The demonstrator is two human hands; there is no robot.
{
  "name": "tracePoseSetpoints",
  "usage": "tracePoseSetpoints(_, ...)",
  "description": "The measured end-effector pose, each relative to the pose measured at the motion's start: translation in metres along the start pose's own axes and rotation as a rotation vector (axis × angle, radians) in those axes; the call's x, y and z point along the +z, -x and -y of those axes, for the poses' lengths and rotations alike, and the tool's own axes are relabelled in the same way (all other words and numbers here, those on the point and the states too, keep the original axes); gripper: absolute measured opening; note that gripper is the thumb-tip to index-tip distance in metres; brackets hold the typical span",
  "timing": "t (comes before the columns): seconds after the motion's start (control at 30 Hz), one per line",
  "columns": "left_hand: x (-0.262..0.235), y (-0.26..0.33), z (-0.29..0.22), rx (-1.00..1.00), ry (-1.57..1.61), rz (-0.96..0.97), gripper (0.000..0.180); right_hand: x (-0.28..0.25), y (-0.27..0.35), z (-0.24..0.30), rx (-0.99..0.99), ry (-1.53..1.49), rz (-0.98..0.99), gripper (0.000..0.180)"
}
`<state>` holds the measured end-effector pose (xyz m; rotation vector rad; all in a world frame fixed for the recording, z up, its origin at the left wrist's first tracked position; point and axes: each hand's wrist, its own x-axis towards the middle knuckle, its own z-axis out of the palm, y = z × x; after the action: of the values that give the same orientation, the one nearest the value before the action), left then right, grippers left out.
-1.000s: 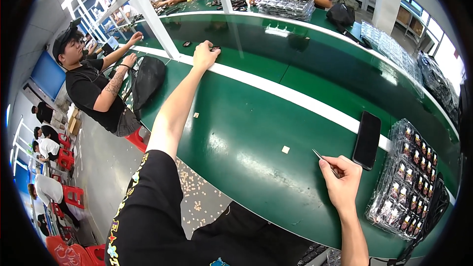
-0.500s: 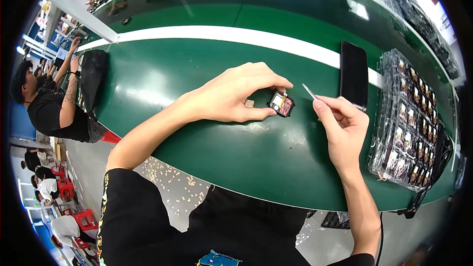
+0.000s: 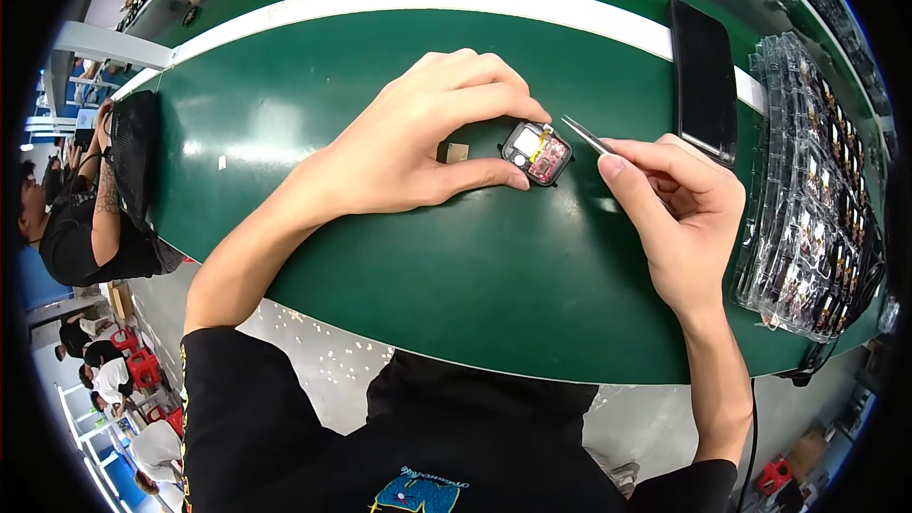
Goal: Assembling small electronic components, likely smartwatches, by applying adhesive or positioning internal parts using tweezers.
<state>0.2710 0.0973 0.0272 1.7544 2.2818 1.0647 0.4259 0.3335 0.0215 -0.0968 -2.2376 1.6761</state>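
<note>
One small black device [image 3: 537, 154] is over the green table [image 3: 456, 285] — the left hand [image 3: 423, 128] holds it between thumb and finger, the right hand [image 3: 682, 198] pinches metal tweezers [image 3: 583, 132], tips near the device.

Bare worktop [image 3: 465, 275] stretches below the left hand [image 3: 413, 133] in the lower middle of the frame; stacked clear trays [image 3: 803, 190] and a black phone [image 3: 705, 76] obstruct the right side, a black bag [image 3: 139, 157] the far left.

Worn on the head; looks steeply down through a wide fisheye, from near above the green worktop [image 3: 408, 275].
</note>
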Motion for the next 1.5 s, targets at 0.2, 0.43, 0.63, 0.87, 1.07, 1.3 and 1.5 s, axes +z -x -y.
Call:
tracePoseSetpoints(0.2,-0.006,-0.001,-0.002,-0.091,0.095,0.092,0.051,-0.001,0.003,0.004,-0.001,0.072,0.018,0.007)
tracePoseSetpoints(0.43,-0.006,-0.003,-0.001,-0.095,0.082,0.082,0.051,0.002,-0.004,0.01,-0.069,0.289,0.137,0.01)
tracePoseSetpoints(0.63,-0.007,-0.003,0.0,-0.125,0.057,0.114,0.052,0.005,-0.005,0.01,-0.08,0.316,0.152,0.01)
tracePoseSetpoints(0.87,-0.007,-0.004,0.001,-0.114,0.068,0.111,0.052,0.005,-0.004,0.012,-0.063,0.331,0.147,0.01)
tracePoseSetpoints(1.07,-0.009,-0.006,0.001,-0.085,0.058,0.116,0.052,0.005,-0.004,0.009,-0.085,0.32,0.135,0.01)
tracePoseSetpoints(1.3,-0.008,-0.005,0.002,-0.095,0.059,0.114,0.051,0.005,-0.004,0.01,-0.091,0.334,0.144,0.01)
tracePoseSetpoints(1.5,-0.008,-0.005,0.003,-0.083,0.054,0.108,0.052,0.007,-0.005,0.01,-0.1,0.331,0.142,0.01)
